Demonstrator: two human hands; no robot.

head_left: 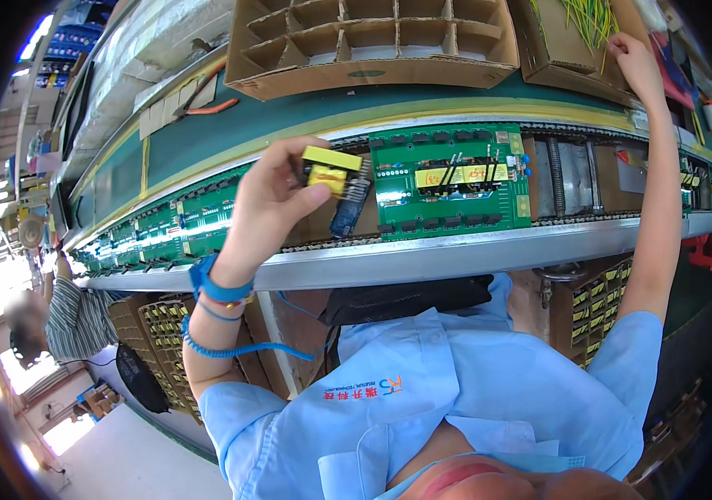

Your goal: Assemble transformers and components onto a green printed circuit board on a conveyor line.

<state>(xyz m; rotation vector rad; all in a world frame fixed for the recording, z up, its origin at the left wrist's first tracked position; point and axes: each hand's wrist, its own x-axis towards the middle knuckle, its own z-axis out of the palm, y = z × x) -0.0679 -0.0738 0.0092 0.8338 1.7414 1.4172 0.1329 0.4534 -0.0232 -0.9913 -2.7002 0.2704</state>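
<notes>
My left hand holds a transformer with a yellow-wrapped core and metal pins, fingers closed round it above the conveyor. Close beside it lies a dark blue cylindrical part. To the right, a green circuit board rests on the line, carrying a yellow-topped transformer with dark wires across it. My right hand reaches far out to a cardboard box. Its fingers are pinched at the edge of a bundle of yellow-green wires, seemingly on a wire.
A divided cardboard box stands beyond the conveyor. More circuit boards line the conveyor on the left, where another person in a striped shirt works. Orange-handled pliers lie behind the line. A blue coiled cord hangs from my left wristband.
</notes>
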